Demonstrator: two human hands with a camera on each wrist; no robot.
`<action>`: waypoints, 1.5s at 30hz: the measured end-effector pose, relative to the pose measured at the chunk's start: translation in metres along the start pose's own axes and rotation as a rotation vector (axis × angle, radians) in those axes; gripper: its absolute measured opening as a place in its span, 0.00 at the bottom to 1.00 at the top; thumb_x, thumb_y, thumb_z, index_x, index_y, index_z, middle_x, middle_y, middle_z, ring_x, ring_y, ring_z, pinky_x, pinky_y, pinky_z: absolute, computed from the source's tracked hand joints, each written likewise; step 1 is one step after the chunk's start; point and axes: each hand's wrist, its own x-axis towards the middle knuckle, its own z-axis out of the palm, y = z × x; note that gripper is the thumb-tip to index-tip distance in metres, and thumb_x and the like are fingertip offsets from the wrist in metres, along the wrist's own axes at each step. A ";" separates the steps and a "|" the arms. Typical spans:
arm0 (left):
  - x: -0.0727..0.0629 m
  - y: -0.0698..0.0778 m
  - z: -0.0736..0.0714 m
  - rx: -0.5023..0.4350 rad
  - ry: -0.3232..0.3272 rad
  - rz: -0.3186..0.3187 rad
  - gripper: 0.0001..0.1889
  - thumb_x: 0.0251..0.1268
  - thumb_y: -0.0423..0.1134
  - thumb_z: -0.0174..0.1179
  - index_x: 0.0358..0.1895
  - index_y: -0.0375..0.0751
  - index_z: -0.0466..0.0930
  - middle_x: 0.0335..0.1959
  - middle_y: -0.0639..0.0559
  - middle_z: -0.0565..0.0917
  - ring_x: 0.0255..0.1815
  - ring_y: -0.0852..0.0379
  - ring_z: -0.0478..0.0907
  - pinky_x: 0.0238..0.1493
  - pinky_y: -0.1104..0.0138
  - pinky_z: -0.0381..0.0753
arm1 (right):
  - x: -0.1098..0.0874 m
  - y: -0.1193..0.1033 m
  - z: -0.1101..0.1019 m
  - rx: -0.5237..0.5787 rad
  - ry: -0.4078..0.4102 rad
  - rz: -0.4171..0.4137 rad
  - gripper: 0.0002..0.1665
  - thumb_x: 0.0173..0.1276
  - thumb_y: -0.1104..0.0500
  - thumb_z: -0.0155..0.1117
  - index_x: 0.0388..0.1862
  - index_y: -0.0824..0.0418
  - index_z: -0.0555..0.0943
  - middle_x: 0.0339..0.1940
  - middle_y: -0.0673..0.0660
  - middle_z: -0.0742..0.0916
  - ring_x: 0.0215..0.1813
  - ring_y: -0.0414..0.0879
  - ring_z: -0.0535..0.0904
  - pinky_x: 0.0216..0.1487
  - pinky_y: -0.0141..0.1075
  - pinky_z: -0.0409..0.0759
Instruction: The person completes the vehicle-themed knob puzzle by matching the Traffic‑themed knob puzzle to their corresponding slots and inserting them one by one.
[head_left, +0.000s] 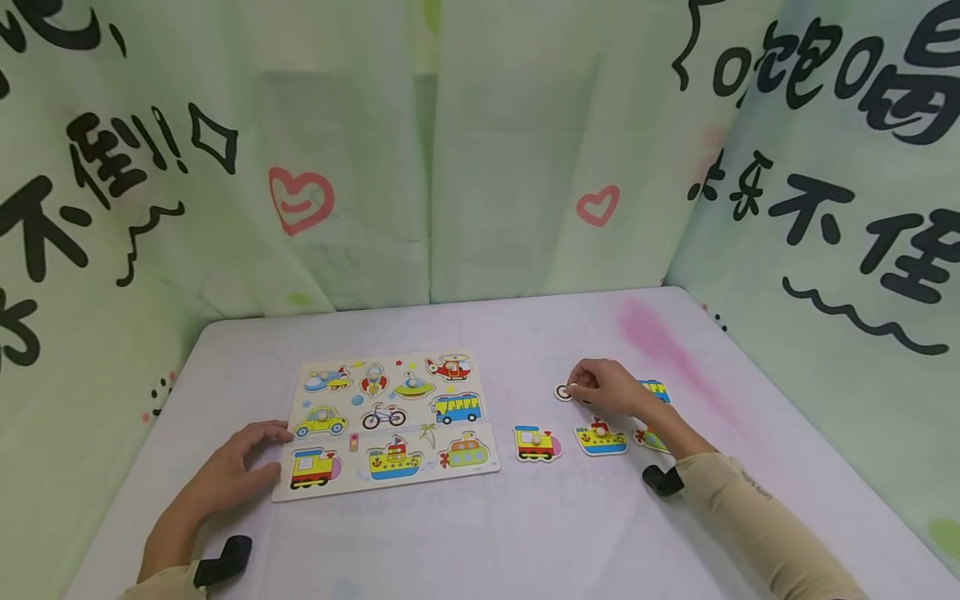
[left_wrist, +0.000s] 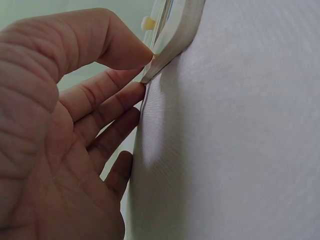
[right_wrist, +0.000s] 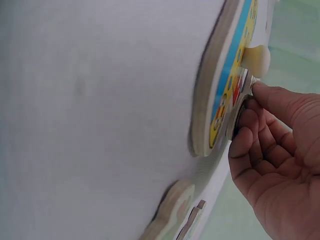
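A flat puzzle board (head_left: 354, 434) printed with vehicles lies on the left of the table. My left hand (head_left: 238, 468) touches its left edge with thumb and fingertips; in the left wrist view these fingertips (left_wrist: 137, 90) meet the board's edge (left_wrist: 175, 45). To the right of the board, my right hand (head_left: 609, 385) pinches a small piece with a black wheel, the bicycle piece (head_left: 562, 392), close over the table. Its other end is hidden by the fingers. Nearest below that hand lies the ship piece (head_left: 600, 437), whose round knob (right_wrist: 256, 61) shows in the right wrist view.
The train piece (head_left: 536, 444) lies between board and ship. The bus piece (head_left: 656, 389) and submarine piece (head_left: 649, 438) are partly covered by the right hand and wrist. A white cloth covers the table (head_left: 420, 542); printed curtains (head_left: 495, 167) hang behind and at both sides.
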 end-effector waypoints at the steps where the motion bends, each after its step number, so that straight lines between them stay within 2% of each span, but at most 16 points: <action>1: 0.000 0.000 0.000 0.000 0.000 -0.001 0.20 0.61 0.31 0.65 0.58 0.38 0.78 0.70 0.31 0.71 0.72 0.28 0.61 0.70 0.31 0.60 | -0.001 0.000 0.000 0.008 0.006 0.006 0.06 0.71 0.60 0.68 0.41 0.62 0.82 0.29 0.51 0.80 0.33 0.44 0.73 0.35 0.32 0.74; 9: -0.001 0.000 0.000 0.009 0.002 0.003 0.20 0.61 0.31 0.65 0.57 0.38 0.79 0.69 0.31 0.72 0.72 0.28 0.62 0.70 0.31 0.60 | -0.002 0.003 0.004 0.086 0.071 0.056 0.09 0.72 0.58 0.68 0.44 0.63 0.82 0.30 0.52 0.82 0.32 0.45 0.74 0.33 0.31 0.75; 18: -0.003 0.000 0.001 0.002 0.011 0.018 0.20 0.60 0.30 0.65 0.57 0.38 0.79 0.68 0.32 0.73 0.72 0.29 0.63 0.70 0.32 0.61 | -0.003 -0.012 0.008 0.277 0.115 0.081 0.13 0.72 0.54 0.69 0.46 0.63 0.82 0.32 0.54 0.84 0.34 0.47 0.78 0.32 0.30 0.78; 27: -0.002 0.002 0.000 0.008 0.014 0.020 0.20 0.60 0.30 0.65 0.57 0.38 0.79 0.68 0.32 0.73 0.72 0.29 0.63 0.70 0.32 0.61 | -0.003 -0.031 0.013 0.454 0.130 0.092 0.16 0.73 0.53 0.67 0.50 0.64 0.82 0.39 0.61 0.87 0.38 0.52 0.80 0.43 0.39 0.84; 33: 0.000 0.000 0.000 0.011 0.006 0.005 0.20 0.60 0.31 0.65 0.58 0.38 0.79 0.69 0.32 0.72 0.72 0.29 0.63 0.70 0.32 0.61 | 0.001 -0.040 0.016 0.513 0.134 0.049 0.16 0.73 0.54 0.66 0.50 0.65 0.81 0.40 0.65 0.86 0.39 0.50 0.80 0.47 0.42 0.84; 45: 0.001 0.001 0.001 0.019 0.005 -0.012 0.20 0.61 0.31 0.65 0.58 0.38 0.78 0.69 0.32 0.71 0.72 0.29 0.61 0.70 0.31 0.60 | 0.010 -0.052 0.021 0.535 0.123 0.059 0.15 0.74 0.54 0.66 0.50 0.64 0.81 0.43 0.69 0.86 0.39 0.51 0.80 0.49 0.46 0.84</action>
